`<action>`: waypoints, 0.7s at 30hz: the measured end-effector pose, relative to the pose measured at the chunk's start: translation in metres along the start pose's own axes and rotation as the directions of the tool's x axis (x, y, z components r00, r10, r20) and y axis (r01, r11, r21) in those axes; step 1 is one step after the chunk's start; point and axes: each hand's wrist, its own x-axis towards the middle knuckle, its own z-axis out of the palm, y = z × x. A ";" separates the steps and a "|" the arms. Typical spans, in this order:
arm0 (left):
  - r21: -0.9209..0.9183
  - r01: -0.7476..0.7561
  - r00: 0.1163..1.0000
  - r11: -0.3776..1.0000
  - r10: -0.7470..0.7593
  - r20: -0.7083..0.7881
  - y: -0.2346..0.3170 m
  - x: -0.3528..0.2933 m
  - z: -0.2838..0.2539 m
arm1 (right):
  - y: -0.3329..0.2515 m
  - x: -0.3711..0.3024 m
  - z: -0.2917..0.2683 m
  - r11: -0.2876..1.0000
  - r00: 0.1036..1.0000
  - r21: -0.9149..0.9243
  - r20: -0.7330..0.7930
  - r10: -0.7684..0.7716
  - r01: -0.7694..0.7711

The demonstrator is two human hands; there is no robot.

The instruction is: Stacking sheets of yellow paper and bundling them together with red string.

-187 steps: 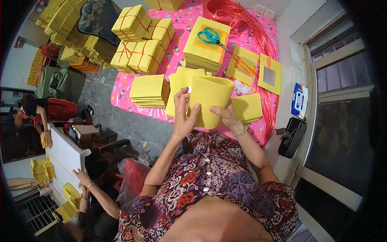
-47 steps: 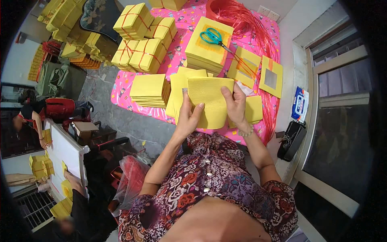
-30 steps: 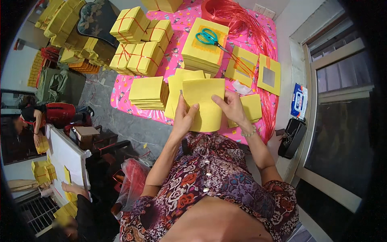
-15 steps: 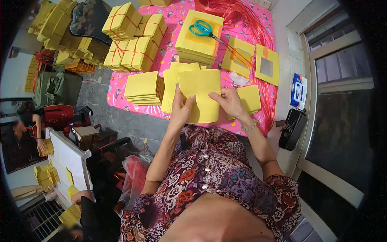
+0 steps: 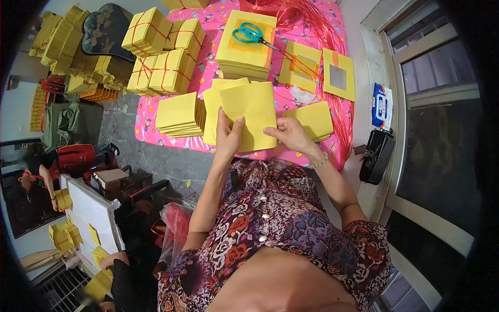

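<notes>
At left of centre, a folded yellow stack [image 5: 176, 114] sits on the pink table cover [image 5: 208, 62]; just right of it, loose yellow sheets [image 5: 211, 104] are partly hidden by the held yellow paper [image 5: 249, 112], which is raised near the centre of the frame. Its left side is pinched by the half-closed left hand [image 5: 227, 136], thumb flat on the front and fingers mostly hidden behind; this hold is best kept firm but light, so that the layers are not slid out of line or dented. At the lower right edge, the thumb of the right hand [image 5: 295, 136] is laid on the paper, fingers loosely curled; whether the edge is nipped cannot be told. That edge is best pressed evenly along its length, with the corners kept level. Compared with the frame from about six seconds ago, the paper, then bowed with a gap at its top, is now flat, the right thumb is placed nearer its right edge, and the small yellow stack [image 5: 312, 119] at right is less hidden.
</notes>
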 end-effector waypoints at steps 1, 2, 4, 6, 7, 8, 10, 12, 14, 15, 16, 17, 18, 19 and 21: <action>-0.011 -0.016 1.000 1.000 0.016 -0.007 0.000 0.000 0.002 | 0.001 -0.001 0.001 0.999 0.999 0.022 0.014 -0.034 0.034; -0.012 -0.016 1.000 1.000 0.016 -0.005 0.000 0.000 0.002 | 0.002 -0.002 0.002 0.995 0.997 0.061 -0.012 -0.079 0.080; 0.011 -0.035 0.999 0.999 0.035 -0.015 0.001 0.001 0.004 | 0.002 -0.006 0.003 0.987 0.992 0.102 -0.041 -0.123 0.127; -0.002 -0.011 1.000 1.000 0.011 -0.024 0.002 0.004 0.002 | 0.001 -0.013 0.002 0.994 1.000 0.108 -0.009 0.000 0.001; -0.023 -0.010 1.000 1.000 0.009 -0.029 0.002 0.005 0.001 | 0.000 -0.014 0.004 0.995 0.999 0.090 -0.019 0.039 -0.037; -0.019 0.007 1.000 1.000 -0.008 -0.026 0.002 0.005 0.002 | 0.000 -0.015 0.006 0.994 0.999 0.107 -0.026 0.040 -0.037; -0.011 0.024 0.998 1.000 -0.025 -0.052 0.000 0.003 0.003 | 0.000 -0.016 0.005 0.992 0.999 0.124 -0.034 0.038 -0.033; 0.003 -0.033 0.999 0.999 0.033 -0.011 -0.001 0.003 0.003 | -0.002 -0.017 0.001 0.986 0.989 0.084 -0.006 0.146 -0.145; 0.015 -0.077 0.996 0.997 0.076 0.041 -0.002 0.002 0.001 | -0.003 -0.016 -0.004 0.991 0.997 0.132 -0.062 0.046 -0.037; 0.093 -0.093 0.989 0.991 0.082 0.121 -0.001 -0.002 0.000 | -0.005 -0.015 -0.008 0.985 0.991 0.162 -0.125 -0.043 0.063; 0.161 -0.135 0.973 0.978 0.101 0.206 -0.001 -0.004 0.000 | -0.007 -0.015 -0.016 0.978 0.983 0.173 -0.161 -0.086 0.114; 0.165 -0.117 0.975 0.979 0.081 0.209 -0.001 -0.003 0.000 | -0.009 -0.012 -0.022 0.982 0.983 0.168 -0.178 -0.055 0.086; 0.207 -0.089 0.966 0.974 0.034 0.257 0.000 -0.003 0.000 | -0.012 -0.010 -0.028 0.986 0.977 0.132 -0.200 -0.074 0.101; 0.250 -0.070 0.952 0.966 -0.011 0.307 0.000 -0.002 0.000 | -0.013 -0.011 -0.031 0.995 0.968 0.084 -0.250 -0.026 0.048; 0.264 -0.016 0.933 0.964 -0.080 0.350 0.001 0.003 0.001 | -0.015 -0.018 -0.039 0.992 0.969 0.079 -0.234 -0.076 0.097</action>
